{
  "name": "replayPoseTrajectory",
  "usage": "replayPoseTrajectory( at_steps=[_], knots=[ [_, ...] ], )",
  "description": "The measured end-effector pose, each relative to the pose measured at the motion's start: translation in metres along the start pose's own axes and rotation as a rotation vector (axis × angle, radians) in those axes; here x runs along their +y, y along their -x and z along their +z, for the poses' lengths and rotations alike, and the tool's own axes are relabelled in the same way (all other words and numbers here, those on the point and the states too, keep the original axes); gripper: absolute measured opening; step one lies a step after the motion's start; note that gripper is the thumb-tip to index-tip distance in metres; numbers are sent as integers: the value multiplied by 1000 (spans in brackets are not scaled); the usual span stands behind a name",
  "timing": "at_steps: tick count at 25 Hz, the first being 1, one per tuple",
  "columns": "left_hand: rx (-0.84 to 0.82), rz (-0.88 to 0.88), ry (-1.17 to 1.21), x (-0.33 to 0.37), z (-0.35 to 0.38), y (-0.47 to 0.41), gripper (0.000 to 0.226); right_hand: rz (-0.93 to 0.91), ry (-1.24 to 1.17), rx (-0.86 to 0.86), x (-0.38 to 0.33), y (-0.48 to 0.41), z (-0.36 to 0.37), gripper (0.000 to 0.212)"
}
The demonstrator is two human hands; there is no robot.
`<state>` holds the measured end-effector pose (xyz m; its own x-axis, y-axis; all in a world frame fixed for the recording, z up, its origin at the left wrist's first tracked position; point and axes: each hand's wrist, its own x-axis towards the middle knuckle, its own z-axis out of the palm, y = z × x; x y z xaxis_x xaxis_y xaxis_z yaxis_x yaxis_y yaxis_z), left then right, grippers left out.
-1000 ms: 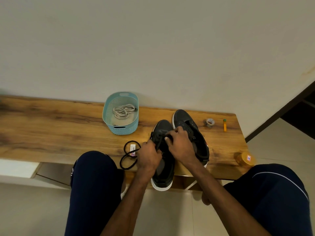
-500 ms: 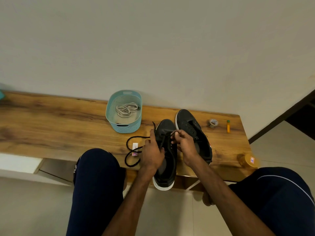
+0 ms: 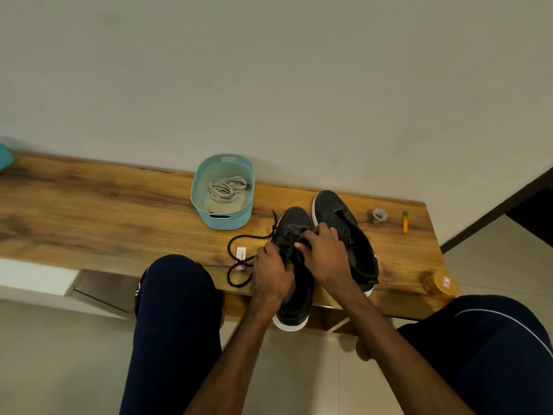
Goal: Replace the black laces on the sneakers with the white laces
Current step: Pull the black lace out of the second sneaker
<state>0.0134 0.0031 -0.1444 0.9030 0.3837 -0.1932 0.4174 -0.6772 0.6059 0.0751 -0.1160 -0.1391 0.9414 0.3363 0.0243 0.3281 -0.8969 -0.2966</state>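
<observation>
Two black sneakers with white soles stand on the wooden bench. The left sneaker hangs its heel over the front edge; the right sneaker shows bare eyelets. My left hand grips the left sneaker's side at the eyelets. My right hand pinches the black lace at the tongue of that sneaker. A loose black lace trails in loops left of the shoe. White laces lie bundled in the teal basket.
A small white label lies among the lace loops. A tape roll and an orange tube sit at the right end of the bench. An orange jar lid is at the front right corner. My knees frame the front edge.
The black lace has been pulled out further to the left and its loops have shifted. My right hand has moved back onto the left sneaker's tongue.
</observation>
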Motion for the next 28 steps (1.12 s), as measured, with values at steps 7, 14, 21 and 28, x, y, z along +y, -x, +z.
replayPoseTrajectory(
  at_steps=[7,14,21,28],
  knots=[
    [24,38,-148,2,8,8,40,373,-1096,-146,6,-6,-37,27],
    [23,60,-248,2,15,12,45,25,-213,-220,3,-2,-31,41],
    [27,57,-272,5,15,13,50,8,-166,85,0,4,-7,17],
    [-9,29,-331,6,14,12,56,153,-243,167,45,-11,-67,20]
  ],
)
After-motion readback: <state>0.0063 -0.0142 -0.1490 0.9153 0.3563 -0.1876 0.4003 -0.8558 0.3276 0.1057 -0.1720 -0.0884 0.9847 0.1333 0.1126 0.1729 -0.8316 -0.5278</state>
